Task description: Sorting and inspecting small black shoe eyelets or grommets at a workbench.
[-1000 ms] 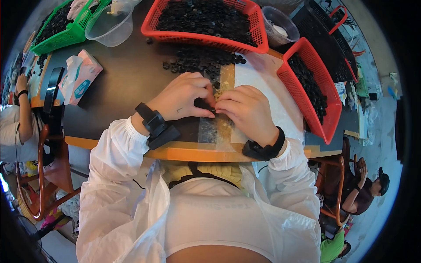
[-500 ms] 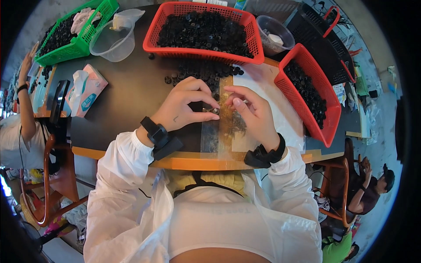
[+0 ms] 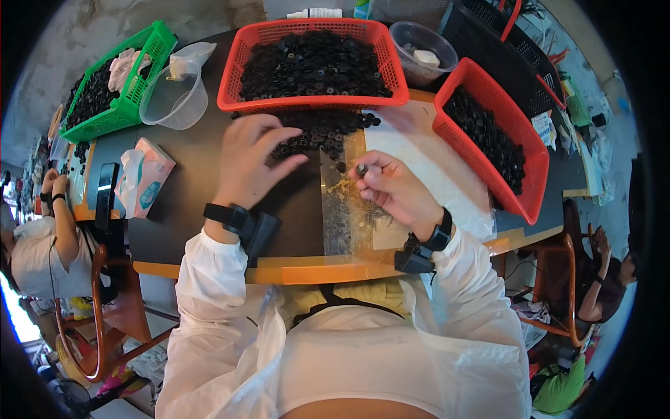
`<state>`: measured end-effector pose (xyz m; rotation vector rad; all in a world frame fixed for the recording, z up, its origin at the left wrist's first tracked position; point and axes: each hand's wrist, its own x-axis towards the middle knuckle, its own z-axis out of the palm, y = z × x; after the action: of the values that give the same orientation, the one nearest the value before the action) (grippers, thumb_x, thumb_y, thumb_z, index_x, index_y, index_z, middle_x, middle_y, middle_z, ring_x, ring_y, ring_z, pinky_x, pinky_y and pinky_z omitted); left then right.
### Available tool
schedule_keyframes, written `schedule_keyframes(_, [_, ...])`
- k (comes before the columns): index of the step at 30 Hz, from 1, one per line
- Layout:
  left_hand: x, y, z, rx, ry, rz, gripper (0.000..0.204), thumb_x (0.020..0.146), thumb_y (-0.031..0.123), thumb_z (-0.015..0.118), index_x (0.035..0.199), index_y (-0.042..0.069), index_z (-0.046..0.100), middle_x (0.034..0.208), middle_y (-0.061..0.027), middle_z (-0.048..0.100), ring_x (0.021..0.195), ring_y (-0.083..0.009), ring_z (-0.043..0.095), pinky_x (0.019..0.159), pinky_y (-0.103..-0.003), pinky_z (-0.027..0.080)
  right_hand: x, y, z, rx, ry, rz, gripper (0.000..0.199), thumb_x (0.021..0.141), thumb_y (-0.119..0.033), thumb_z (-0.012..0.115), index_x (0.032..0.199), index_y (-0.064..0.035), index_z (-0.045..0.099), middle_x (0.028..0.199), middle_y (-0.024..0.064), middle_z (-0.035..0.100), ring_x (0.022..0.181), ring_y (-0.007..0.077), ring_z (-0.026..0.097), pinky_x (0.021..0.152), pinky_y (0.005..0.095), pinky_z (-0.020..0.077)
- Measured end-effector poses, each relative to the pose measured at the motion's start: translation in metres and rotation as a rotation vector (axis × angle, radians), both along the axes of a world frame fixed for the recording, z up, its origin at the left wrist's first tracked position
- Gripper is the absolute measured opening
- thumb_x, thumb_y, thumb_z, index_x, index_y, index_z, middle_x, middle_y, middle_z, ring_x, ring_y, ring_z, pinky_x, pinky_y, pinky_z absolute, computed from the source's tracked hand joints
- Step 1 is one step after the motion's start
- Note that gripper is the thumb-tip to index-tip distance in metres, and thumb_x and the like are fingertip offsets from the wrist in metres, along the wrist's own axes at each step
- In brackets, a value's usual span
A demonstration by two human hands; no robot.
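Pinched by my right hand (image 3: 396,190) over the table (image 3: 300,223), 1 small dark piece (image 3: 361,170) should handle light and stiff, best held by its rim, while my left hand (image 3: 248,157) gapes beside loose black discs (image 3: 322,140).

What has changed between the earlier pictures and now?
The left hand has moved left, away from the right hand, and opened beside the pile of black pieces, no longer pinching anything visible. The right hand now pinches a small dark piece. The large red basket, green basket and tissue box stayed put.
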<state>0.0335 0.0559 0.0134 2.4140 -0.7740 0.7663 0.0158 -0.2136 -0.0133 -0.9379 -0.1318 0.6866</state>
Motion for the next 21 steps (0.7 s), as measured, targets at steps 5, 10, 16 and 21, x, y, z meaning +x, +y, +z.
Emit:
schedule_keyframes(5, [0.002, 0.015, -0.004, 0.102, 0.061, 0.056, 0.032, 0.059, 0.024, 0.086, 0.086, 0.013, 0.071, 0.096, -0.0020, 0.057, 0.094, -0.0252, 0.057, 0.085, -0.039, 0.044, 0.009, -0.012, -0.004, 0.155, 0.018, -0.177, 0.016, 0.094, -0.011, 0.062, 0.110, -0.0098, 0.057, 0.106, 0.0033, 0.061, 0.082, 0.0079, 0.059, 0.077, 0.0210, 0.0522])
schedule_keyframes(10, [0.001, 0.004, -0.007, 0.081, 0.102, 0.053, 0.030, 0.060, 0.025, 0.086, 0.083, 0.013, 0.070, 0.096, -0.0013, 0.057, 0.096, -0.0247, 0.056, 0.085, -0.039, 0.043, 0.009, -0.012, -0.006, 0.136, -0.086, -0.110, 0.016, 0.093, -0.011, 0.063, 0.107, -0.0099, 0.057, 0.102, 0.0032, 0.062, 0.081, 0.0082, 0.059, 0.076, 0.0214, 0.0514])
schedule_keyframes(16, [-0.001, -0.005, -0.018, 0.109, 0.147, 0.057, 0.027, 0.065, 0.024, 0.083, 0.085, 0.012, 0.071, 0.095, -0.0020, 0.057, 0.099, -0.0245, 0.054, 0.085, -0.038, 0.042, 0.005, -0.005, -0.002, 0.077, -0.090, -0.089, 0.017, 0.091, -0.009, 0.066, 0.106, -0.0081, 0.058, 0.099, 0.0032, 0.063, 0.078, 0.0094, 0.060, 0.075, 0.0228, 0.0509])
schedule_keyframes(21, [-0.003, -0.011, -0.018, 0.053, 0.111, 0.013, 0.025, 0.066, 0.020, 0.082, 0.087, 0.013, 0.071, 0.094, -0.0021, 0.059, 0.097, -0.0245, 0.056, 0.087, -0.037, 0.041, 0.003, 0.004, 0.000, -0.010, -0.153, -0.092, 0.017, 0.090, -0.006, 0.067, 0.105, -0.0053, 0.060, 0.094, 0.0023, 0.063, 0.079, 0.0088, 0.060, 0.073, 0.0231, 0.0505])
